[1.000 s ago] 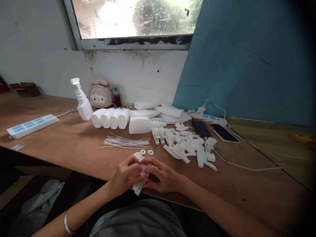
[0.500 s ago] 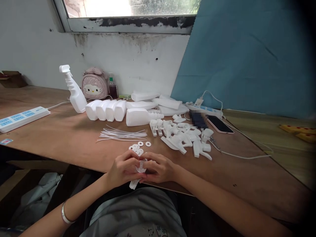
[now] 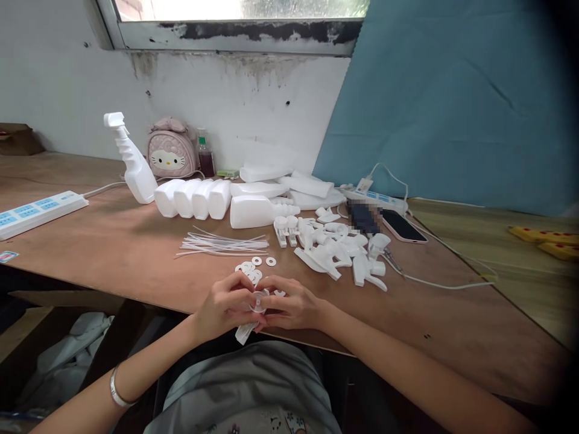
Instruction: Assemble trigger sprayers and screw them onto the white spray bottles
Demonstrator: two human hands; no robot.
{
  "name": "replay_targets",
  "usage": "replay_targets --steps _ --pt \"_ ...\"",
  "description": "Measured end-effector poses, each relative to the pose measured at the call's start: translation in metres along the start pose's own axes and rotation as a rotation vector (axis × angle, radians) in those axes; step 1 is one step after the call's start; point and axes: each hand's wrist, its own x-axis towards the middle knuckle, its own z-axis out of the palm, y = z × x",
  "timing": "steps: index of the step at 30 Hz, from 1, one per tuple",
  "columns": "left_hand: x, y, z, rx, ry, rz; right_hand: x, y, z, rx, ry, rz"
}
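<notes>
My left hand [image 3: 227, 306] is closed around a white spray trigger head [image 3: 245, 333], held at the table's front edge with its round collar end upward. Curled from the other side, my right hand [image 3: 291, 305] pinches at that collar, and the fingertips of both hands meet around it. Fingers hide much of the spray head; whether a washer sits in the collar I cannot tell. Just beyond the hands lie several flat white washers [image 3: 270, 261]. Behind these is a loose bundle of thin white tubes [image 3: 221, 243]. More trigger heads [image 3: 323, 258] lie piled to the right.
White bottles [image 3: 251, 212] lie across the table's middle; one spray bottle [image 3: 137, 175] stands upright with its head on. A pink bag [image 3: 168, 158], power strip [image 3: 43, 212] and phone [image 3: 404, 226] are around them. Below left, a carton [image 3: 49, 298] holds white parts.
The view has shifted slightly. Both hands keep hold of the spray trigger head, its collar turned a little; a washer now shows beside my right fingers.
</notes>
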Motion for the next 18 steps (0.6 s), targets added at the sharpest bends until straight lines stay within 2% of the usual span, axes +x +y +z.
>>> replay_targets --steps 5,12,18 --pt "0.0011 -0.0012 0.0001 -0.016 0.001 -0.002 -0.0007 0.0016 0.0011 0.043 0.023 0.023" --pt "0.0041 0.0006 -0.0013 0.030 -0.030 -0.020 0.0002 0.0014 0.0008 0.074 -0.019 0.070" --pt "0.0050 0.0015 -0.0015 0.069 -0.025 -0.004 0.0018 0.0017 0.0009 0.075 0.032 0.028"
